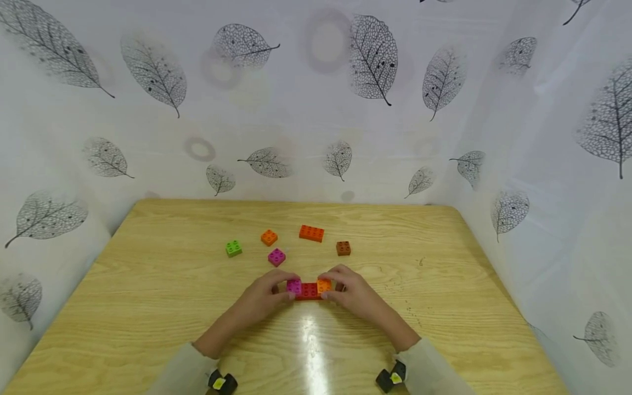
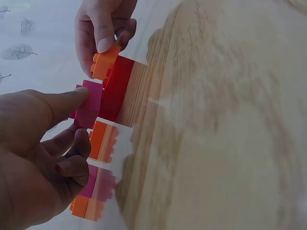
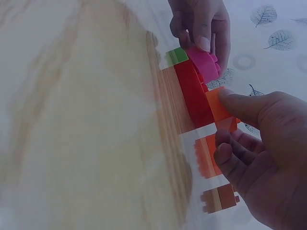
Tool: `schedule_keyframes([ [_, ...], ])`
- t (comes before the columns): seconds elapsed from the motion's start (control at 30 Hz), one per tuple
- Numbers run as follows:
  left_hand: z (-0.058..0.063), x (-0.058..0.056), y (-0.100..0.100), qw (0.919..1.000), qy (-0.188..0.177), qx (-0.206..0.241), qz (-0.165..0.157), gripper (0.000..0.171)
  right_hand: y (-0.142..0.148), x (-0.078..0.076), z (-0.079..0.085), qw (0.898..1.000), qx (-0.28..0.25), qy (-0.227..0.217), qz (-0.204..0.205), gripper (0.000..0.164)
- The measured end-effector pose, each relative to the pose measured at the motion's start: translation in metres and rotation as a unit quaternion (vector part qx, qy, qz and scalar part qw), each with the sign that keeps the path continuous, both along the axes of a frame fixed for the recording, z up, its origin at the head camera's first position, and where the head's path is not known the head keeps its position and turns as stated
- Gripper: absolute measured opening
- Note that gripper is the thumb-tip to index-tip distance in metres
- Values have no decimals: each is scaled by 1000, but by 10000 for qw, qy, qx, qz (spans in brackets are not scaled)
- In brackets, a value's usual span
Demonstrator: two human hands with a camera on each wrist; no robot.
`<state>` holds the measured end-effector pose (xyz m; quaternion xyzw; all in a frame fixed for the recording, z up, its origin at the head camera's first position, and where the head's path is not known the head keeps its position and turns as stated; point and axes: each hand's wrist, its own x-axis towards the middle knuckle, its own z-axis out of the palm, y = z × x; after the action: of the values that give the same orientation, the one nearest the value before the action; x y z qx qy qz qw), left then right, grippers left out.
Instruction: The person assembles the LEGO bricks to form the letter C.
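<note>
Red studded building brick (image 1: 309,291) lies on the wooden table (image 1: 148,307). Left hand (image 1: 265,294) pinches a magenta brick (image 1: 294,286) over its left end; right hand (image 1: 354,293) pinches an orange brick (image 1: 323,285) over its right. Full seating cannot be told. Judged light, stiff, smooth, hardly fragile; best gripped by opposite side walls.

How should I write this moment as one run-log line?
left hand: pinches magenta block | right hand: pinches orange block | red block: between hands, on table | loose blocks: farther back
</note>
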<state>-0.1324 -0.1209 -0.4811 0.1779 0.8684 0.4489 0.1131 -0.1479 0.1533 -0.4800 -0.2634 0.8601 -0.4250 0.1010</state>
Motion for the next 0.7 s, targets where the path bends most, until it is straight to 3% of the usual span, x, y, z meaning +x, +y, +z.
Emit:
schedule_keyframes([
  [0.7,1,-3,7,9974,155,-662,245,32,1,-2,-3,9999,-23,147,32,38],
])
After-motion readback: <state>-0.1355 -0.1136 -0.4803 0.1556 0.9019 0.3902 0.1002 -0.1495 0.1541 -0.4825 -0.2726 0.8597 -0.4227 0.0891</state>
